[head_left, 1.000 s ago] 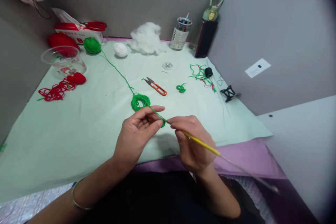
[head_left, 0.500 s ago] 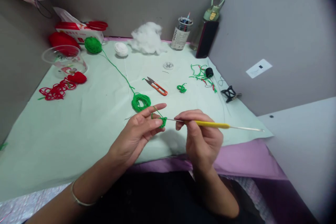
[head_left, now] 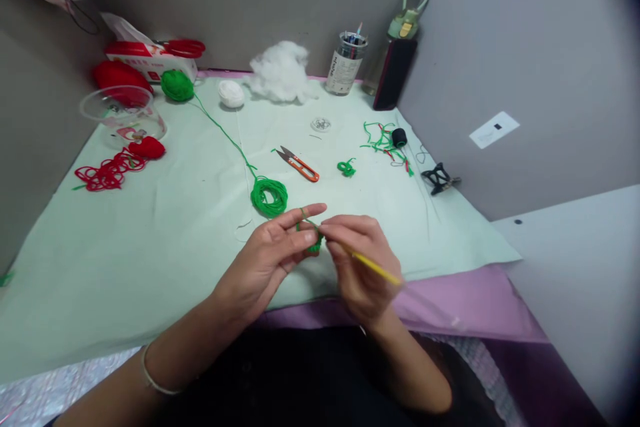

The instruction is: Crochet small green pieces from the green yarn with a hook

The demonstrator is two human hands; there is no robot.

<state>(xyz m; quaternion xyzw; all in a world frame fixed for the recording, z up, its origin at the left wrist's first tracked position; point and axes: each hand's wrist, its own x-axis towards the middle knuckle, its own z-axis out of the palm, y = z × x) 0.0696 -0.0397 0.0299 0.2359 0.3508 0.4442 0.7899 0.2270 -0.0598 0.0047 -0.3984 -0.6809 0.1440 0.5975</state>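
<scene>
My left hand (head_left: 273, 247) pinches a small piece of green crochet work (head_left: 315, 245) between thumb and fingers. A green strand runs over its raised index finger. My right hand (head_left: 365, 267) is closed round a crochet hook (head_left: 376, 267) with a yellow handle, tilted down to the right; its rear shaft is smeared by motion. The hook's tip meets the work, hidden behind the right fingertips. Just beyond my left hand lies a loose coil of green yarn (head_left: 269, 197), joined by a strand to a green yarn ball (head_left: 177, 86) farther back.
Orange thread snips (head_left: 302, 167) and a small green yarn piece (head_left: 346, 167) lie mid-table. Behind are white stuffing (head_left: 281, 73), a white yarn ball (head_left: 231, 94), a pen cup (head_left: 345, 67) and a phone (head_left: 395, 75). Red yarn (head_left: 107, 170) and a clear tub (head_left: 120, 120) stand left.
My right hand has moved left, close against my left fingers. The crochet hook's rear end has swung downward. My left hand has shifted slightly right with the green work.
</scene>
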